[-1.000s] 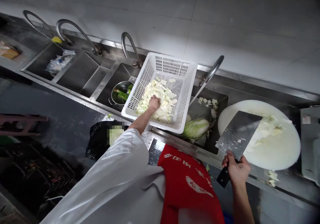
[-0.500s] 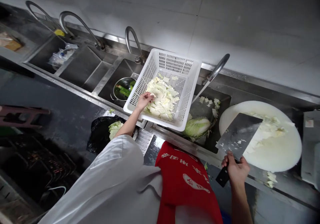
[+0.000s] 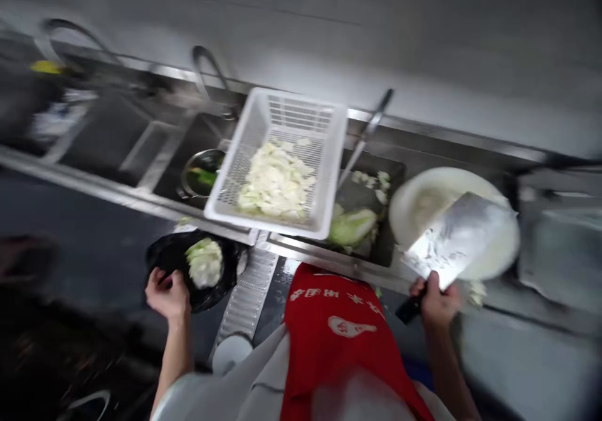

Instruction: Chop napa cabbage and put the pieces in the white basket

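Observation:
My left hand (image 3: 168, 294) hangs over the near edge of a black-bag-lined bin (image 3: 164, 255). Its fingers are curled but stand apart from the thumb, and nothing shows between them. Pale cabbage leaves (image 3: 205, 263) lie in the bin. My right hand (image 3: 438, 300) grips the black handle of a cleaver (image 3: 463, 233), its broad blade over the round white chopping board (image 3: 407, 214), with bits stuck to the metal. Cut cabbage (image 3: 277, 182) lies heaped in a white perforated basket (image 3: 329, 182) across the sink edge. Beside it, a napa cabbage (image 3: 352, 226) rests in the sink.
A row of steel sinks runs along the wall, with curved faucets (image 3: 207, 63) behind. A metal bowl (image 3: 200, 173) with green vegetable pieces stands in the sink left of the basket. Cabbage scraps (image 3: 476, 292) lie at the counter edge below the board.
My left hand has left the cut cabbage in the basket and moved down and left to the bin. My right hand still holds the cleaver over the board. The view has shifted and blurred.

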### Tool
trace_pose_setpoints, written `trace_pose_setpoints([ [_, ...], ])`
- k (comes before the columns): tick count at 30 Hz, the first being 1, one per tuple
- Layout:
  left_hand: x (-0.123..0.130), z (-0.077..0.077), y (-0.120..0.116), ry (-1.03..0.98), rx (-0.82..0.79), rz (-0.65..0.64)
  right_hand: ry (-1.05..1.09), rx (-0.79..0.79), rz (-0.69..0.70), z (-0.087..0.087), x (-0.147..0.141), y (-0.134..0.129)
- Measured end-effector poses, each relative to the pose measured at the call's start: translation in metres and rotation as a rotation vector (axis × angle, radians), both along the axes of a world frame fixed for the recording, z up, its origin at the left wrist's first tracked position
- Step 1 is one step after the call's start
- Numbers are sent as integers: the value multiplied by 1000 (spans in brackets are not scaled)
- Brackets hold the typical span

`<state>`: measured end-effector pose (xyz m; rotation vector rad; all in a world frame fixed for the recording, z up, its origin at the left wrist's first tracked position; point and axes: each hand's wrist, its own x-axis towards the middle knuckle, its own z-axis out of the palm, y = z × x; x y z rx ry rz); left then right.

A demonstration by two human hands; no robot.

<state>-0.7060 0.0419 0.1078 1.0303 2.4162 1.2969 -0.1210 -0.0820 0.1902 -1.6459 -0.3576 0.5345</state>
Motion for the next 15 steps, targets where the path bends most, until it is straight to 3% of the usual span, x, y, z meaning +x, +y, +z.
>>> trace_pose_setpoints([
  [2, 74, -3, 1, -5, 156, -208, -79, 85, -105, 8, 10, -7],
  [5, 220, 13, -1, -85, 227, -843, -139, 129, -280, 16, 48, -25],
  [9, 404, 36, -1, -242, 330, -1475, 29, 84, -421, 6, 103, -81],
  [12, 507, 34, 25, -161, 303, -1678, 182, -49, -424, -22, 125, -128],
  [15, 593, 22, 66, -30, 146, -1678, 276, -148, -365, -60, 132, -152],
])
